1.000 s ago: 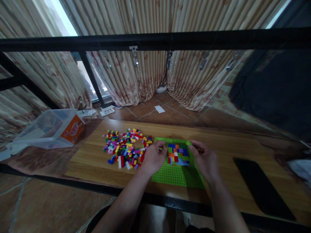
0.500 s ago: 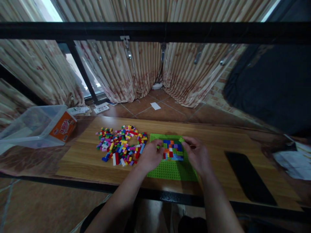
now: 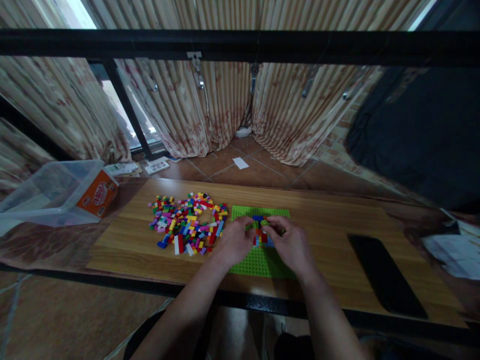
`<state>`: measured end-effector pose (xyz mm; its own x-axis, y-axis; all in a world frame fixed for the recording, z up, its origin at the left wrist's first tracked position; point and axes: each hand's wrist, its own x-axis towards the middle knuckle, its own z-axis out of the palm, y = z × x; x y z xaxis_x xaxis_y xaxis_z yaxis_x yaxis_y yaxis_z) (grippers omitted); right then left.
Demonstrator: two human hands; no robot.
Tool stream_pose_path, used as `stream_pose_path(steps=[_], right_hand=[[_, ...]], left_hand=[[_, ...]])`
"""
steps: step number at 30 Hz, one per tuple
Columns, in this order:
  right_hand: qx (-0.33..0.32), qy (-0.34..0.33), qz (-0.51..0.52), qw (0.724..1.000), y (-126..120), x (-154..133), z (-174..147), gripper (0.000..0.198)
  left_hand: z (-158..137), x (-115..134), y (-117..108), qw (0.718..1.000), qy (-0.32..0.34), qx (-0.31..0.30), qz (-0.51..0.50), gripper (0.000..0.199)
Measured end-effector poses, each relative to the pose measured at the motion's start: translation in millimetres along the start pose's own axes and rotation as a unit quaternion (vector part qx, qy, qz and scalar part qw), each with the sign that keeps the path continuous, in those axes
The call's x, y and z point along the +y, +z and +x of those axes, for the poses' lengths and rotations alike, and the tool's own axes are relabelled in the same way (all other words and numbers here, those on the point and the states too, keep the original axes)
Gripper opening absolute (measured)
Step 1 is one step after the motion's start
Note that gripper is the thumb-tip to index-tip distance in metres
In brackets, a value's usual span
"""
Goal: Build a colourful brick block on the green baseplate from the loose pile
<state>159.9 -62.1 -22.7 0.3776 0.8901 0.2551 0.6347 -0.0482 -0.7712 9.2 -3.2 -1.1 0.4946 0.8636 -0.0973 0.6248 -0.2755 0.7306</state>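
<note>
A green studded baseplate [image 3: 249,267] lies on the wooden table, bearing a flat patch of coloured toy bricks [image 3: 258,235] in blue, red, orange and light blue. My left hand [image 3: 236,242] is at the patch's left edge, thumb and fingers closed together; whatever is between them is hidden. Over the right part of the patch, my right hand [image 3: 292,245] pinches a small green brick, mostly covered by its fingertips. The two hands are close together, and the right one hides much of the patch.
Loose coloured bricks [image 3: 191,225] are heaped left of the baseplate on the wooden table [image 3: 330,220]. A clear plastic bin [image 3: 56,192] with an orange label stands at far left. A black slab [image 3: 386,275], possibly a phone, lies right. Curtains hang behind.
My right hand has moved left across the brick patch, toward my left hand, taking the green brick with it. My left hand has shifted only slightly.
</note>
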Motion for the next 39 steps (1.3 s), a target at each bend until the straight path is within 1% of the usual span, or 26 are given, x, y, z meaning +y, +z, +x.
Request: stream_pose_path(steps=[5,8,10,13,16,18,23,27,30,32,35,37,39], right_hand=[[-0.003,0.000,-0.063,0.998,9,1,0,0.023],[-0.001,-0.003,-0.069,0.998,10,0,0,0.021],[0.002,0.003,-0.055,0.998,8,-1,0,0.022],[0.026,0.029,-0.021,0.999,1,3,2,0.024],[0.054,0.044,0.020,0.997,-10,13,5,0.029],[0.055,0.043,0.046,0.996,-17,21,5,0.032],[-0.006,0.017,0.053,0.998,-26,28,-1,0.027],[-0.050,-0.017,0.035,0.998,-27,21,-6,0.022],[-0.077,-0.038,0.017,0.996,-27,15,-9,0.018],[-0.096,-0.055,0.011,0.994,-25,12,-11,0.016],[-0.113,-0.083,0.007,0.990,-21,8,-13,0.015],[-0.114,-0.099,-0.003,0.989,-17,7,-15,0.014],[-0.115,-0.111,-0.014,0.987,-14,6,-16,0.012]], left_hand=[[0,-2,0,1.000,0.010,-0.002,-0.003,0.036],[-1,-2,0,1.000,0.011,-0.002,-0.003,0.036],[-1,-1,0,1.000,0.012,-0.003,-0.001,0.036],[-1,-1,-2,1.000,0.012,-0.006,0.000,0.036],[-2,-1,-2,1.000,0.014,-0.008,0.001,0.036],[-2,-2,-2,1.000,0.016,-0.009,0.006,0.037],[-1,-4,-1,0.999,0.027,0.012,0.026,0.036],[-1,-4,-1,0.998,0.036,0.034,0.036,0.035],[0,-5,-2,0.997,0.055,0.039,0.031,0.032],[0,-7,-3,0.997,0.055,0.038,0.039,0.030],[1,-8,-5,0.997,0.025,0.022,0.073,0.026],[0,-8,-7,0.996,0.009,-0.008,0.091,0.025],[0,-8,-7,0.995,0.010,-0.035,0.096,0.024]])
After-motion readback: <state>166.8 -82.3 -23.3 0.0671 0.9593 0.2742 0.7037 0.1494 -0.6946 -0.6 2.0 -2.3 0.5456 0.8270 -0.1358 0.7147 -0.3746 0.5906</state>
